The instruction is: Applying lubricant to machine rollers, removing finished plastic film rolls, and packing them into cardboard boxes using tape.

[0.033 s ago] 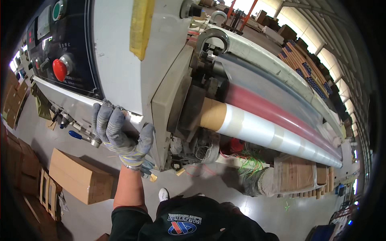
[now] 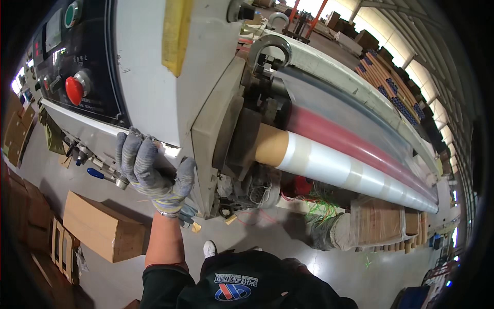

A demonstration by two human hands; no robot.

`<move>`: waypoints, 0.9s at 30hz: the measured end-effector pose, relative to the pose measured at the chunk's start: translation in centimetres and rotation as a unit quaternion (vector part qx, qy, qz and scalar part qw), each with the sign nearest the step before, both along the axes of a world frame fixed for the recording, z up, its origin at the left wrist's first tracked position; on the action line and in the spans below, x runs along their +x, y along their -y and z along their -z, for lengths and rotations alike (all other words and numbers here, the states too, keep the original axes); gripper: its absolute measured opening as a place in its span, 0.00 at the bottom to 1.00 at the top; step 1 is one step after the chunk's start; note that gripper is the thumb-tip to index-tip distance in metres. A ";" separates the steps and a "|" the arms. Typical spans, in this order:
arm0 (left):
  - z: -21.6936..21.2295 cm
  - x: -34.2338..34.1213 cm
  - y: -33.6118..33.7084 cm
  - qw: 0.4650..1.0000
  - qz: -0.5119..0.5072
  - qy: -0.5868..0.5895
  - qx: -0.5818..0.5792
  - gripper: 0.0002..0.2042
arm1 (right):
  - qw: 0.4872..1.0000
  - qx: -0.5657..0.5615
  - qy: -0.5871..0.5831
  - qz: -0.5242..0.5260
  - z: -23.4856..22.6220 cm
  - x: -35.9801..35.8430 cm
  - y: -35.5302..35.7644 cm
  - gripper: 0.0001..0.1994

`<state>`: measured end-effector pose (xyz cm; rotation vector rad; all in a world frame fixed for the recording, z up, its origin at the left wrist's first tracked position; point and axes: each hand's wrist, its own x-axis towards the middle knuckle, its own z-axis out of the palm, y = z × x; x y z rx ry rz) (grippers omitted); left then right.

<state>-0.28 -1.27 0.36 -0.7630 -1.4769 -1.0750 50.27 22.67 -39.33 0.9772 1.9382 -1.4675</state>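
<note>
My left hand [image 2: 152, 167], in a grey knitted glove with yellow stripes, is at the lower corner of a white machine housing [image 2: 149, 67]. Its fingers curl against the bottom edge beneath the control panel, while the thumb stands apart on the other side of a dark part. What lies under the palm is hidden. Above the hand, the black control panel [image 2: 98, 56] carries a red mushroom button [image 2: 75, 91] and a green button [image 2: 70, 15]. My right hand does not show.
Right of the housing, a white-wrapped roll [image 2: 329, 167] on a cardboard core lies along a red roller [image 2: 339, 136]. A blue-handled lever [image 2: 96, 173] sticks out beneath the panel. Cardboard boxes [image 2: 92, 221] stand at left. Green strands [image 2: 321, 208] and a plastic-wrapped carton [image 2: 381, 224] are below the roll.
</note>
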 end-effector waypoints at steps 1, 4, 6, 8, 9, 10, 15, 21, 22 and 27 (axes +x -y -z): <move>0.2 0.0 0.1 1.000 -0.010 0.003 0.014 0.28 | 0.997 -0.001 0.080 0.020 -4.4 -3.3 1.3 0.17; -0.1 0.2 0.7 0.999 -0.010 -0.004 -0.040 0.28 | 0.990 0.040 0.131 -0.013 -8.2 -5.6 1.7 0.17; 0.0 0.3 0.3 0.999 -0.028 0.008 -0.030 0.28 | 0.979 0.128 0.069 -0.143 -8.3 -5.6 1.8 0.17; 0.0 0.2 0.2 0.999 -0.027 -0.003 -0.036 0.27 | 0.988 0.091 0.104 -0.063 -8.7 -5.8 2.0 0.17; 0.1 0.1 0.2 0.999 -0.023 -0.004 -0.039 0.27 | 0.989 0.056 0.137 0.008 -8.9 -6.0 2.2 0.17; 0.1 0.1 0.1 0.999 -0.014 -0.011 -0.026 0.27 | 0.983 0.020 0.168 0.078 -9.1 -6.2 2.3 0.17; 0.9 -0.5 0.0 1.000 -0.006 -0.008 0.008 0.30 | 0.979 -0.017 0.165 0.116 -9.5 -6.2 2.7 0.17; 0.6 -0.2 0.1 1.000 -0.011 -0.001 0.004 0.29 | 0.982 -0.025 0.151 0.109 -8.0 -5.4 2.4 0.17; 0.7 -0.1 0.1 1.000 -0.016 0.002 0.005 0.29 | 0.984 -0.030 0.143 0.105 -7.8 -5.3 2.3 0.17; 0.6 -0.1 -0.3 1.000 -0.006 0.002 0.024 0.28 | 0.985 0.001 0.155 0.076 -8.6 -5.6 2.5 0.16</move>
